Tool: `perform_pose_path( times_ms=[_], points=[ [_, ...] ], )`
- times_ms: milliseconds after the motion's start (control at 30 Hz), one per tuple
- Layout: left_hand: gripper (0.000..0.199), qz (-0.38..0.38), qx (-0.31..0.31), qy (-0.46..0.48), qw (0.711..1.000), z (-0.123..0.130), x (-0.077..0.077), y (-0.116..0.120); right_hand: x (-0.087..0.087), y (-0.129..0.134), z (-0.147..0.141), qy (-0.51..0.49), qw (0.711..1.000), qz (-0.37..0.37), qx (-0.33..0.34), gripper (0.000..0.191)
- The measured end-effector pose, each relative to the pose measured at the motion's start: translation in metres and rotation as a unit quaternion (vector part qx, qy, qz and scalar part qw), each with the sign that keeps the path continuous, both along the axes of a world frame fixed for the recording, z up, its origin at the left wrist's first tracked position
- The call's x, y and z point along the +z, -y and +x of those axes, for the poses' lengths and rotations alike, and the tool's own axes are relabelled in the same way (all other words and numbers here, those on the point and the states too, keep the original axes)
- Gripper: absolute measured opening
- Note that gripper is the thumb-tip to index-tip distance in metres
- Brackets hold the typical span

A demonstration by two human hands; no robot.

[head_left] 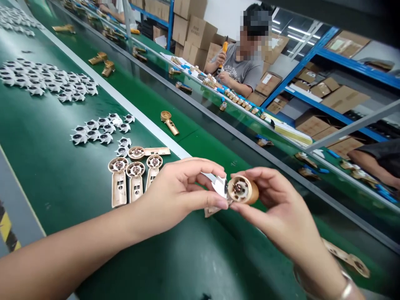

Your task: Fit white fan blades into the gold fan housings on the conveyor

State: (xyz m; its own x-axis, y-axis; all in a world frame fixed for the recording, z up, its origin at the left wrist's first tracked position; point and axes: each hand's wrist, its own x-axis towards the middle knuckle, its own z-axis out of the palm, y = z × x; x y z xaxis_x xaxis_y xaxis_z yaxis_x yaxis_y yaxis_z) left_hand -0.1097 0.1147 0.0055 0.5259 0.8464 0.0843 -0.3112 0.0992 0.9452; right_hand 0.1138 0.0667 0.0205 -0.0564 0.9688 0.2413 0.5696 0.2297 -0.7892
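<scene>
Between thumb and fingers, my left hand (190,187) pinches a white fan blade (220,186), its dark hub side turned toward the housing. My right hand (278,204) grips a gold fan housing (250,189) by its round head, whose open face shows a copper-wound motor. The blade is right beside the opening; whether they touch I cannot tell. Part of the housing's handle (211,211) shows below my left fingers. Left of my hands lie several gold fan housings (118,183) with motors inside. Behind them are loose white fan blades (96,129).
A larger group of fan blades (46,79) covers the far left of the green table. Past a white strip, gold housings (169,122) lie on the green belt. One more housing (346,256) is by my right forearm. Across the line, a person (243,62) holds an orange tool.
</scene>
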Motion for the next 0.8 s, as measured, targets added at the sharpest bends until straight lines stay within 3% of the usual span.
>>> perform_pose_path(
  times_ms=[133, 433, 667, 800],
  points=[
    [0.029, 0.073, -0.023, -0.026, 0.997, 0.007, -0.006, 0.009, 0.000, 0.036, -0.013, -0.023, 1.000, -0.006, -0.005, 0.048],
    [0.036, 0.124, -0.022, -0.058, 0.990, 0.008, -0.007, 0.016, 0.000, 0.058, -0.013, 0.023, 0.998, 0.009, -0.058, 0.053],
    [0.036, 0.078, -0.061, -0.036, 0.994, 0.007, -0.005, 0.016, 0.005, 0.053, -0.013, 0.030, 0.999, -0.015, -0.033, 0.052],
    [0.035, -0.026, -0.110, 0.030, 0.993, 0.009, -0.009, 0.017, 0.012, 0.055, -0.012, 0.191, 0.978, 0.078, -0.001, 0.047]
  ],
)
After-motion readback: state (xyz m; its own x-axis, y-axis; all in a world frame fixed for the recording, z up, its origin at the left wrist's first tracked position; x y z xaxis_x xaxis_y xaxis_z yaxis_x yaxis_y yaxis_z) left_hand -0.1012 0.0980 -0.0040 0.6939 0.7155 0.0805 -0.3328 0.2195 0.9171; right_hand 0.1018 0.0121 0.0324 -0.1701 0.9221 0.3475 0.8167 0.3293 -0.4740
